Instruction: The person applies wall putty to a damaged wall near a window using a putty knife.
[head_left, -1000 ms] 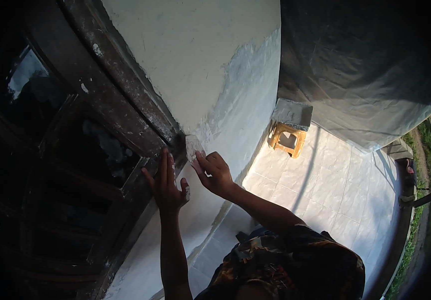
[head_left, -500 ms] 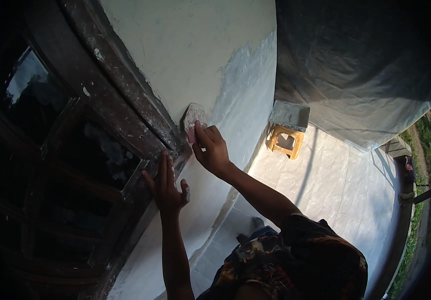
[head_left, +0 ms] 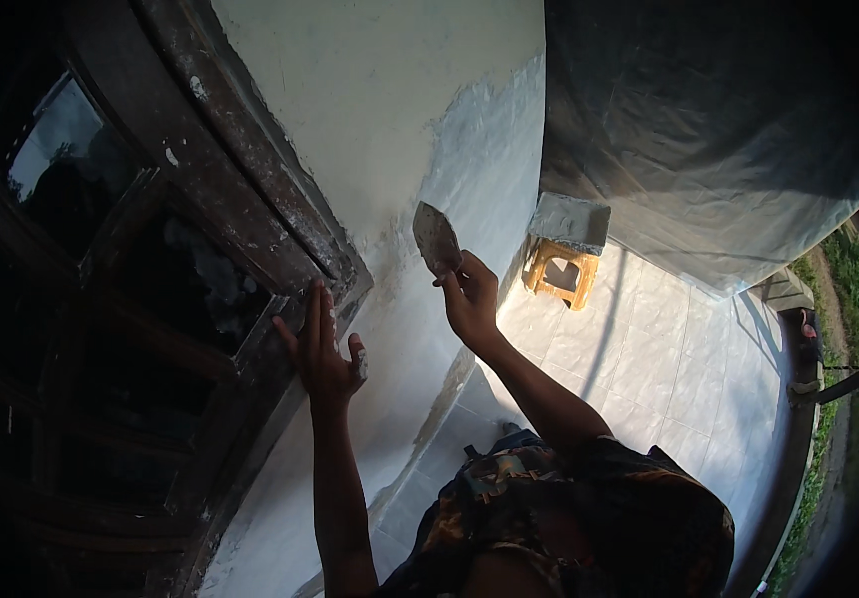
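My right hand [head_left: 472,302] pinches a putty knife [head_left: 435,237] whose flat blade is smeared with grey filler and points up. The blade is in front of the wall [head_left: 390,110], over its whiter, freshly coated area; whether it touches cannot be told. Against the corner of the dark wooden frame [head_left: 295,234] my left hand [head_left: 328,349] rests with fingers stretched out and thumb apart. White filler coats its thumb and the side of one finger. Beside the frame runs a rough strip of patched wall.
A grey, filler-coated tray [head_left: 569,221] sits on a yellow plastic stool [head_left: 562,273] by the wall. Behind hangs a large dark sheet [head_left: 689,130]. Pale tiles [head_left: 639,369] cover the floor. Glass panes [head_left: 66,149] fill the wooden frame at left.
My right hand has moved right, taking the putty knife away from the frame's edge, and the blade has turned. My left hand stays on the frame. The view has shifted slightly.
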`<control>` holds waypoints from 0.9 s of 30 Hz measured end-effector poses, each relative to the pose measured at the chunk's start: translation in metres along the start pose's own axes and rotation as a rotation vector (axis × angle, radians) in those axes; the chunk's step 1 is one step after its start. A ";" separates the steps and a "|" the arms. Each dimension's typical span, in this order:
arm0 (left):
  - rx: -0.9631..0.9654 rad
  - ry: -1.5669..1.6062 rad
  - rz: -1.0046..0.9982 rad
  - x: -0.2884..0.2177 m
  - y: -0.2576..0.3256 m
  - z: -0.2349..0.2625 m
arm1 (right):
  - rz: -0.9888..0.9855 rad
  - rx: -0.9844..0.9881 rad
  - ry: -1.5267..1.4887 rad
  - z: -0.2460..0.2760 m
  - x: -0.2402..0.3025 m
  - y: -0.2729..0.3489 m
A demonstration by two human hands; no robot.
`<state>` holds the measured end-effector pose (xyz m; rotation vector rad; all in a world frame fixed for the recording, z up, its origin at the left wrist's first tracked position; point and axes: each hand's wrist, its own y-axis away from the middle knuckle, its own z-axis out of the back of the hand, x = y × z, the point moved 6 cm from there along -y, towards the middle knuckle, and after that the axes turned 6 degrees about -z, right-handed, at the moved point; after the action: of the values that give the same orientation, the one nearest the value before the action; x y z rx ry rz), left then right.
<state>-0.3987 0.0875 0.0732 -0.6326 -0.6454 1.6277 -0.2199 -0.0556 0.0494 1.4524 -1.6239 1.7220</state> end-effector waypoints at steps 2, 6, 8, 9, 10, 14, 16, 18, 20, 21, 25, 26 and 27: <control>-0.071 -0.010 -0.017 -0.005 -0.002 -0.001 | -0.194 -0.061 -0.217 0.012 -0.012 -0.003; -0.091 0.048 -0.052 -0.025 -0.014 -0.015 | -0.285 -0.041 -0.330 0.035 -0.017 -0.015; -0.108 0.155 -0.076 -0.038 -0.025 -0.026 | -0.332 -0.045 -0.380 0.048 -0.025 -0.021; -0.100 0.151 -0.100 -0.045 -0.032 -0.032 | -0.351 -0.073 -0.401 0.056 -0.030 -0.024; -0.091 0.157 -0.099 -0.051 -0.039 -0.040 | -0.371 -0.102 -0.421 0.065 -0.035 -0.027; -0.045 0.317 -0.178 -0.076 -0.068 -0.076 | -0.421 -0.179 -0.456 0.101 -0.061 -0.045; -0.004 0.366 -0.161 -0.084 -0.079 -0.104 | -0.448 -0.199 -0.467 0.122 -0.078 -0.058; 0.018 0.370 -0.171 -0.093 -0.093 -0.131 | -0.484 -0.248 -0.481 0.143 -0.096 -0.072; 0.064 0.396 -0.176 -0.104 -0.109 -0.161 | -0.508 -0.261 -0.485 0.164 -0.114 -0.088; 0.078 0.398 -0.167 -0.111 -0.117 -0.175 | -0.526 -0.265 -0.487 0.175 -0.124 -0.096; 0.153 0.406 -0.164 -0.141 -0.152 -0.235 | -0.604 -0.279 -0.499 0.222 -0.162 -0.123; 0.168 0.408 -0.160 -0.147 -0.160 -0.250 | -0.625 -0.274 -0.499 0.233 -0.169 -0.130; 0.199 0.413 -0.159 -0.152 -0.167 -0.266 | -0.646 -0.270 -0.499 0.244 -0.176 -0.137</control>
<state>-0.0731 -0.0239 0.0155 -0.7237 -0.2216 1.3390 0.0648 -0.1699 -0.0739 2.0640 -1.2982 0.7973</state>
